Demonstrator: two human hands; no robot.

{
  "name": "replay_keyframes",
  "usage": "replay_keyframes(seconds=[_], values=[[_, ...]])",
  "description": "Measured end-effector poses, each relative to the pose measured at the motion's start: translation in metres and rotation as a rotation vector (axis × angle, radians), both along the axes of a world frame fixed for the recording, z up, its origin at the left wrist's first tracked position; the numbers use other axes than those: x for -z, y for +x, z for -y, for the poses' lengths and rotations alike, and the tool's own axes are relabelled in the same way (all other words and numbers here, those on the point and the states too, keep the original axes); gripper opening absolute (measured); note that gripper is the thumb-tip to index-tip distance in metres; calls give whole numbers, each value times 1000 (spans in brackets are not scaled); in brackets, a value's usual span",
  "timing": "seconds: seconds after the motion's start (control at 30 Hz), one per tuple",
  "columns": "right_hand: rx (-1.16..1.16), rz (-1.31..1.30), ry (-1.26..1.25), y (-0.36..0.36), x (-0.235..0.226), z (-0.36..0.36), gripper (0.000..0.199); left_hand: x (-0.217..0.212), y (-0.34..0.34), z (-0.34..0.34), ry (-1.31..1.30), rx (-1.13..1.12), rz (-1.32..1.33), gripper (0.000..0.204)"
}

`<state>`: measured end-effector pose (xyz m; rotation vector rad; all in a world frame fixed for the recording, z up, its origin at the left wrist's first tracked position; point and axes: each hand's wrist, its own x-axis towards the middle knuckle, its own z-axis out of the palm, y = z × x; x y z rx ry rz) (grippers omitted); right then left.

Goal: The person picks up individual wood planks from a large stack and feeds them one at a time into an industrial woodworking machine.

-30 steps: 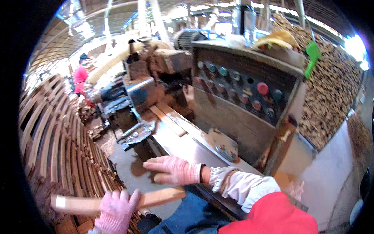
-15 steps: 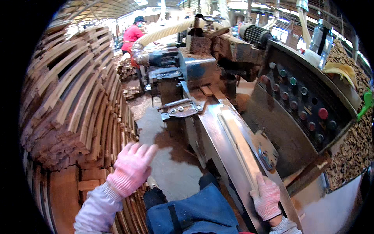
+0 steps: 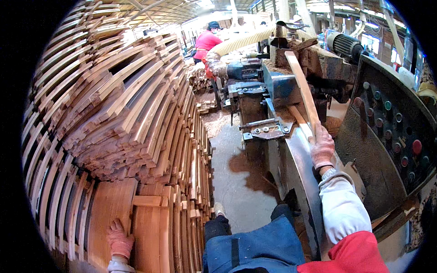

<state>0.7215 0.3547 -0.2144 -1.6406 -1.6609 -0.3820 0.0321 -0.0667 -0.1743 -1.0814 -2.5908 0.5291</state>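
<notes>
A wooden strip (image 3: 302,88) slants up and away from my right hand (image 3: 322,148), whose gloved fingers are closed around its near end. Under it, a second strip (image 3: 298,117) lies along the metal bed (image 3: 300,157) of the woodworking machine, its far end at the machine's head (image 3: 277,84). At the lower left, my gloved left hand (image 3: 119,239) rests with fingers stretched out on the flat reddish boards (image 3: 109,204) beside the stack. Nothing shows in its grip.
Tall stacks of curved wooden slats (image 3: 136,104) fill the left side. A dark control panel (image 3: 396,123) with several buttons stands at right. Behind the machine are a ribbed hose (image 3: 246,43), a motor (image 3: 346,45) and a person in red (image 3: 208,43). Sawdust (image 3: 250,168) covers part of the floor.
My right hand has moved forward from the near end of the bed, and a strip is now raised in it. My left hand has lowered onto the boards. The view has swung left.
</notes>
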Motion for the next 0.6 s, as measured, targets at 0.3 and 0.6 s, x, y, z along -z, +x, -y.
replay_keyframes(seconds=[0.3,0.6], values=[[-200,155,-257,10,-13,276,71,13,4,-9,-80,-143,-54,115],[-274,294,-122,35,5,205,51,-46,14,19,-185,3,98,100]])
